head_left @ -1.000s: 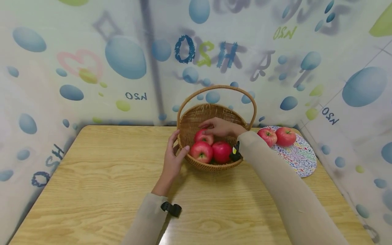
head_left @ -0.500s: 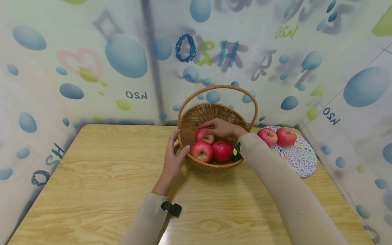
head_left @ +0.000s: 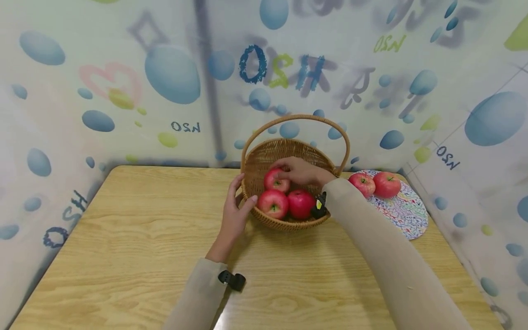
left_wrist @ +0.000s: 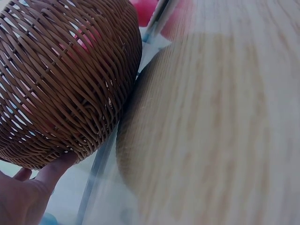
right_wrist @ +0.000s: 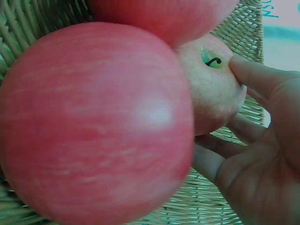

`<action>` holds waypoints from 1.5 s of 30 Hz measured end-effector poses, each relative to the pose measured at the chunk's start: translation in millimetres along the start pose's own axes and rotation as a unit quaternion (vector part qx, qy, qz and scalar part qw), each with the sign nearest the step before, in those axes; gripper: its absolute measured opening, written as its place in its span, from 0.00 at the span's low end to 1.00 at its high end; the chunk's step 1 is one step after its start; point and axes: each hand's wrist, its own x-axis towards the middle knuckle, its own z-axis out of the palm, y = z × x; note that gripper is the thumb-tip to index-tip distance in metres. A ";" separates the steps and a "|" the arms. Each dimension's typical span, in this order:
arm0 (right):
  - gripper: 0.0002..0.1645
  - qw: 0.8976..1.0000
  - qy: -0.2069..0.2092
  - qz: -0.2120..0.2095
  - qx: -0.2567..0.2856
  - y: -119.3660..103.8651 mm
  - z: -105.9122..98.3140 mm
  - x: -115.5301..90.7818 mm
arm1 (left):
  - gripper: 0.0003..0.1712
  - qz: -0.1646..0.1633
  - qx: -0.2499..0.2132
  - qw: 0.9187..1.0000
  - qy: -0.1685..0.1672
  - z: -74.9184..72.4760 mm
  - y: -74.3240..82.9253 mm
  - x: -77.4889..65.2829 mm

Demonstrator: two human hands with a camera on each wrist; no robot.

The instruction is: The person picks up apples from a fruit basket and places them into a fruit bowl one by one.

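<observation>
A brown wicker basket (head_left: 284, 225) with a tall arched handle stands at the back of the table. My left hand (head_left: 234, 211) holds its left side, thumb near the front rim. In the left wrist view, the thumb of that hand (left_wrist: 29, 194) presses against the woven wall (left_wrist: 70, 84). Inside the basket, my right hand (head_left: 304, 171) grips the rear red apple (head_left: 272, 181). From the right wrist, this apple (right_wrist: 211, 93) shows its stem, with thumb and fingers around its side. Two more apples, one left (head_left: 273, 204) and one right (head_left: 301, 204), lie in front of it.
At the back right, a round mat with a colourful scribble pattern (head_left: 406, 208) bears two red apples, one left (head_left: 363, 183) and one right (head_left: 387, 184). A patterned wall (head_left: 177, 78) rises right behind the wooden table (head_left: 156, 220).
The head view has shifted slightly, so everything sits a little further right in it. Both hands keep their places on the basket and the rear apple.
</observation>
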 end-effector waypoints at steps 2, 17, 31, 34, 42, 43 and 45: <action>0.23 1.000 0.008 -0.003 -0.007 -2.9 -3.3 -2.1 | 0.37 0.001 -0.003 1.000 -0.002 1.0 0.0 -0.1; 0.23 0.997 0.047 0.001 0.062 -32.6 -27.7 -26.3 | 0.37 0.002 -0.003 1.000 0.002 -0.8 -4.1 1.1; 0.27 0.960 0.157 0.019 0.229 -37.6 -11.9 -102.7 | 0.37 -0.008 0.002 1.000 -0.002 -2.4 -2.3 0.0; 0.28 0.953 0.191 0.021 0.235 -34.4 -5.8 -117.3 | 0.37 -0.012 0.004 1.000 -0.001 -3.2 -2.8 -1.0; 0.28 0.923 0.282 0.040 0.260 -25.9 2.4 -153.0 | 0.37 0.001 0.008 1.000 -0.006 -2.3 -3.5 0.8; 0.29 0.917 0.292 0.041 0.270 -24.8 3.2 -157.4 | 0.37 0.000 0.009 1.000 -0.007 -1.9 -3.4 0.7; 0.30 0.904 0.310 0.038 0.291 -22.0 4.9 -166.6 | 0.37 -0.001 0.010 1.000 -0.008 -0.8 -3.2 0.3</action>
